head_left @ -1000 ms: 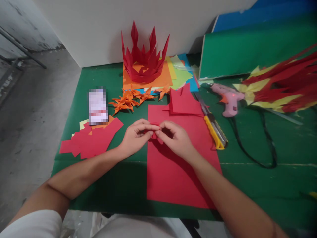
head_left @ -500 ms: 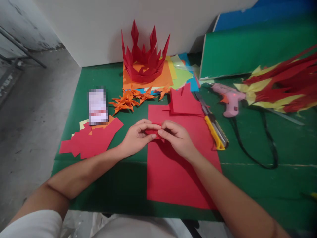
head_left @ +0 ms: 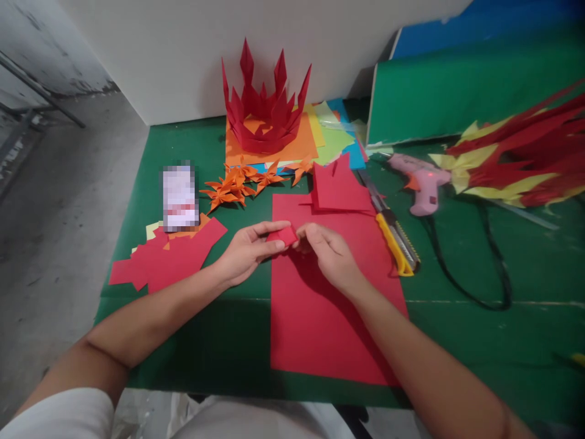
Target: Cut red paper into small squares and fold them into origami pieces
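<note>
A small folded piece of red paper [head_left: 284, 235] is pinched between my left hand [head_left: 247, 251] and my right hand [head_left: 328, 253], just above a large red paper sheet [head_left: 320, 317] on the green table [head_left: 479, 329]. Both hands have their fingers closed on the fold. A stack of cut red pieces [head_left: 340, 186] lies at the sheet's far end. More red scraps [head_left: 167, 259] lie to the left of my left hand.
A red paper crown [head_left: 265, 110] stands on coloured sheets [head_left: 329, 137] at the back. Orange folded stars [head_left: 242, 182] and a phone [head_left: 180, 196] lie left of centre. A yellow utility knife [head_left: 395, 244], pink glue gun [head_left: 423, 182] with black cord and red-yellow paper plumes [head_left: 516, 152] lie right.
The red piece has been turned and lifted slightly between my fingers, so a flat face now shows. My hands stay in nearly the same place.
</note>
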The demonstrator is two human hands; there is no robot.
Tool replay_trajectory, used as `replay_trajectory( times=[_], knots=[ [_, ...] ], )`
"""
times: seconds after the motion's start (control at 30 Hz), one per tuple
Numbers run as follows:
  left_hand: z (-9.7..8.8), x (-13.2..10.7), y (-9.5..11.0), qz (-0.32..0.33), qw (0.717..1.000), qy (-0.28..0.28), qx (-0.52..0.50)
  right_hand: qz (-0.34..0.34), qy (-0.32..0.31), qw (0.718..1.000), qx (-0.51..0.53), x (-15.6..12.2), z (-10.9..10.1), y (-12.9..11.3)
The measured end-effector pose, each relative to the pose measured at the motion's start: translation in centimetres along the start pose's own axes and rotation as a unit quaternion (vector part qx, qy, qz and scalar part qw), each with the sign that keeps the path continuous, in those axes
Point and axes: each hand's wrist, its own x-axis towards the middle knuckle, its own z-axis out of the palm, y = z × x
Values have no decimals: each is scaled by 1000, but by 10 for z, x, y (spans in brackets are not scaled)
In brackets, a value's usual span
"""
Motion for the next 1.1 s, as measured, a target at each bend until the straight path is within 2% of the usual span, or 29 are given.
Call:
replay_trajectory(
  times=[0.07,0.2,0.4,0.5,0.6,0.8,0.93,1.0,1.1],
  knots=[
    [1,0,2,-23,999,9,-27,-8,-12,1000,-2,-1,0,0],
    [2,-2,2,-20,999,13,-29,-28,-50,997,-50,-2,-1,-3],
    [2,-2,-2,80,997,8,20,-46,-27,989,-139,-3,1,-5],
    [1,-1,-2,104,994,8,43,-49,-36,991,-123,-3,1,-4],
    [0,0,-1,101,994,3,37,-45,-51,994,-84,-2,1,-2],
    [1,0,1,38,999,8,-15,-16,-58,998,-32,-1,-1,2],
    [0,-1,1,-2,1000,10,-17,13,-42,999,9,-2,-1,1],
    [0,-1,0,12,1000,10,-3,12,-44,999,8,-2,-1,0],
    [-1,-2,-2,74,996,4,52,-4,-56,997,-51,-3,0,-2]
  ],
)
